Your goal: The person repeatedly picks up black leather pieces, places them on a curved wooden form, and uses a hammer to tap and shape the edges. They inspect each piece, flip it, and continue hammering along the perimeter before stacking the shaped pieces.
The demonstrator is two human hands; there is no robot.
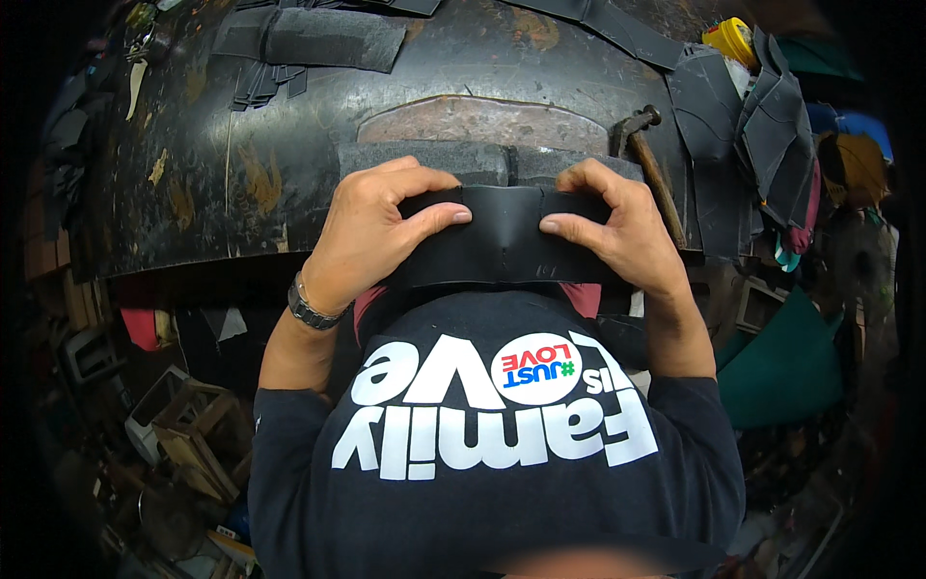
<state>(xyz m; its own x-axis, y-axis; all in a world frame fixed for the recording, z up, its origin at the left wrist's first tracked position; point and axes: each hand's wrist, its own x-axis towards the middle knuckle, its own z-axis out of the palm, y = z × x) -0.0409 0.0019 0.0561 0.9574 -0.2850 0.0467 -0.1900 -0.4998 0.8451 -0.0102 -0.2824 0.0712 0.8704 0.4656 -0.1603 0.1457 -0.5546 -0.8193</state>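
Note:
A smooth black leather-like piece [502,236] spans the space between my hands at the table's near edge, its lower part overhanging toward my shirt. My left hand [386,217] pinches its upper left, thumb on the front face. On the other side, my right hand [622,222] grips the upper right the same way, with fingers curled over the top edge. Just behind lies a strip with a rough grey surface [424,157], partly covered by my hands. A brownish flat slab [482,118] rests beyond it. The hammer [654,174] lies right of my right hand.
Dark cut pieces [333,39] lie at the table's far left. More stacked black pieces [709,125] cover its right side, near a yellow container [730,41]. Wooden stools [198,429] stand on the cluttered floor at left; a green sheet [781,362] hangs at right.

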